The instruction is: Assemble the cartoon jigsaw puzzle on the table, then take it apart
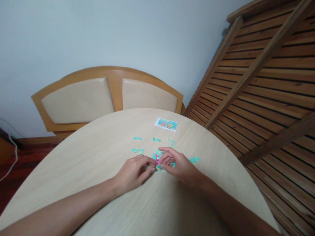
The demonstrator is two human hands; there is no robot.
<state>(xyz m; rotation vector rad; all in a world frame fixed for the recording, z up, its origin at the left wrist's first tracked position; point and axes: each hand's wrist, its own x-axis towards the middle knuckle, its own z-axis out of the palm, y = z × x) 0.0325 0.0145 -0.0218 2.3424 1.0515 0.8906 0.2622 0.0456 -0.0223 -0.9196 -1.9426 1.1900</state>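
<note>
A partly joined jigsaw puzzle (157, 158), green with a pink figure, lies flat between my two hands. My left hand (135, 169) rests at its left edge, fingertips on or very near the pieces. Its thumb and fingers are bent but apart, with nothing visible between them. My right hand (177, 163) hovers over the right part of the puzzle and hides some of it. The index finger there is stretched out, the others are curled, and the thumb stands apart. No held piece shows in it.
Loose green puzzle pieces lie in small groups: far left (137, 138), far middle (156, 139), nearer left (137, 150) and right (194, 160). A picture card (166, 124) lies farther back on the round wooden table (103, 144). Beyond are a padded bench (115, 88) and a slatted wooden frame (258, 82).
</note>
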